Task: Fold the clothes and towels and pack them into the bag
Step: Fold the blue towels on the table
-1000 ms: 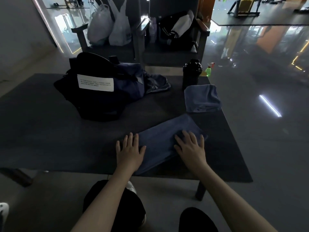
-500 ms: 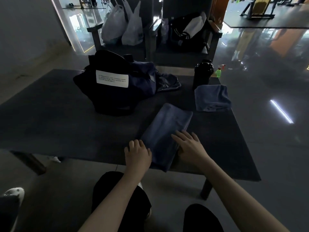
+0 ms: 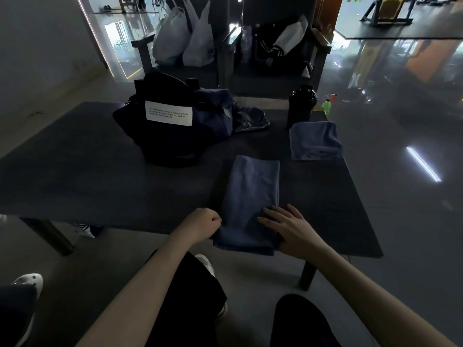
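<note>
The dark rectangular worktop (image 3: 100, 171) carries all task items. The black fabric bag with a white printed label (image 3: 172, 126) stands at far left. A crumpled dark blue garment (image 3: 248, 118) lies against its right side. At far right stands a black cylindrical bottle (image 3: 300, 106), with a green spray bottle (image 3: 327, 106) just behind it. A square folded blue-grey towel (image 3: 314, 140) lies just in front of the black bottle. Beyond the worktop, white plastic carrier bags (image 3: 185, 38) sit on a dark chair (image 3: 142, 46).

The long folded blue-grey towel (image 3: 250, 191) lies near the front edge, right of centre, apart from the bag. We see the left hand (image 3: 203, 222) clenched on its near left edge. The right hand (image 3: 290, 226) is released, lying flat with fingers spread on its near right part.

One second earlier, the long towel lay crosswise and both hands pressed flat on it. Half a second earlier, it lay diagonally. It now runs almost straight from near to far, and the left hand has closed.

We count two towels, one bag, one garment, two bottles, two carrier bags and two hands.
</note>
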`<state>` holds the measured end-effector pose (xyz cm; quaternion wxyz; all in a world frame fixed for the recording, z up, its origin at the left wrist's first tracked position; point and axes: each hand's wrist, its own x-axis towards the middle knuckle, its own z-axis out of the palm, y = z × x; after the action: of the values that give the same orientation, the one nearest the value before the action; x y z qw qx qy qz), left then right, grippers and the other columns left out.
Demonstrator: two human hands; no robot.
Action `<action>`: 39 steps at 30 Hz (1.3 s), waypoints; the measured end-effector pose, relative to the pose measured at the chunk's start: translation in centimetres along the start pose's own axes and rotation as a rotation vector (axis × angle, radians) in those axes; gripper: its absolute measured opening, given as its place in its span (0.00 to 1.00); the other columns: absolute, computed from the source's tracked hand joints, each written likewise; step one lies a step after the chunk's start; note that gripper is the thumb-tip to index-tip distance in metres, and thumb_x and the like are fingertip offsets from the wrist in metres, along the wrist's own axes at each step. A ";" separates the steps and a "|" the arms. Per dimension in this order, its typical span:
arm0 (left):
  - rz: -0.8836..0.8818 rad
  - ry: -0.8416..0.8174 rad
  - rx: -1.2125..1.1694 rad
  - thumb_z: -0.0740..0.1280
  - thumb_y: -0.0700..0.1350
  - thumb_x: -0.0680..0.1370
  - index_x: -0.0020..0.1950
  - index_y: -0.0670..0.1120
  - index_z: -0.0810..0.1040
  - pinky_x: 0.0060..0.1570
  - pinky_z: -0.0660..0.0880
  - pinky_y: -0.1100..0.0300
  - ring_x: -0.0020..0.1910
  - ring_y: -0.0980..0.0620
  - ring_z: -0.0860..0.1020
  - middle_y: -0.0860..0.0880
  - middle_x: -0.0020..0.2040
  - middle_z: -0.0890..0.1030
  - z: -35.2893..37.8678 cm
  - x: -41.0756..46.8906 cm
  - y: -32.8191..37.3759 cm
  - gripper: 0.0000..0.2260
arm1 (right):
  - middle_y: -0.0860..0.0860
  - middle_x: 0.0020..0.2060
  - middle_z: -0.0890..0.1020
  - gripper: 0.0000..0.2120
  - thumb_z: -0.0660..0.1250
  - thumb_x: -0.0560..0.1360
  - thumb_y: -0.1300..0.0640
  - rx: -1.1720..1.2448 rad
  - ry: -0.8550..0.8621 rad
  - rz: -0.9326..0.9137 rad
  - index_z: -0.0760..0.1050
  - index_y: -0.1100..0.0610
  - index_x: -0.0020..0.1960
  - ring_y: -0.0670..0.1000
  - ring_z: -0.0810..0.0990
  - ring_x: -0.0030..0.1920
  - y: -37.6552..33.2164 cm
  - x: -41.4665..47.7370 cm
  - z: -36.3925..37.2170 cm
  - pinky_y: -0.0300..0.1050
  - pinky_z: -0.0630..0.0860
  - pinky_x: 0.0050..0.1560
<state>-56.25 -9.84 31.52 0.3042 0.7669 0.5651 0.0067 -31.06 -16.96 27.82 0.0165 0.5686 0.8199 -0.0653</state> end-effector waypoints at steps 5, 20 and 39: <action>0.234 0.077 0.152 0.59 0.31 0.71 0.69 0.49 0.73 0.63 0.69 0.54 0.66 0.49 0.69 0.51 0.67 0.71 -0.5 0.6 -0.9 0.27 | 0.45 0.73 0.65 0.22 0.64 0.76 0.50 0.194 0.091 0.044 0.68 0.45 0.70 0.47 0.59 0.75 0.0 -0.1 -0.3 0.51 0.44 0.74; 0.284 0.169 -0.317 0.68 0.54 0.72 0.50 0.45 0.84 0.54 0.76 0.51 0.51 0.54 0.80 0.49 0.49 0.83 0.9 4.1 -0.3 0.15 | 0.46 0.47 0.81 0.13 0.72 0.72 0.55 0.882 0.257 0.295 0.79 0.55 0.55 0.43 0.79 0.46 1.3 1.6 -1.6 0.36 0.76 0.47; -0.029 0.250 -0.332 0.61 0.58 0.78 0.46 0.48 0.74 0.45 0.78 0.49 0.42 0.50 0.79 0.49 0.43 0.80 0.9 9.3 3.3 0.14 | 0.51 0.36 0.77 0.17 0.57 0.80 0.48 0.840 0.361 0.803 0.70 0.54 0.36 0.50 0.76 0.37 3.1 8.1 -2.2 0.43 0.65 0.32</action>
<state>-49.71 -2.69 29.27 0.3542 0.6911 0.6005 0.1906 -30.96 -8.08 28.96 -0.3250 0.7934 0.4354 -0.2744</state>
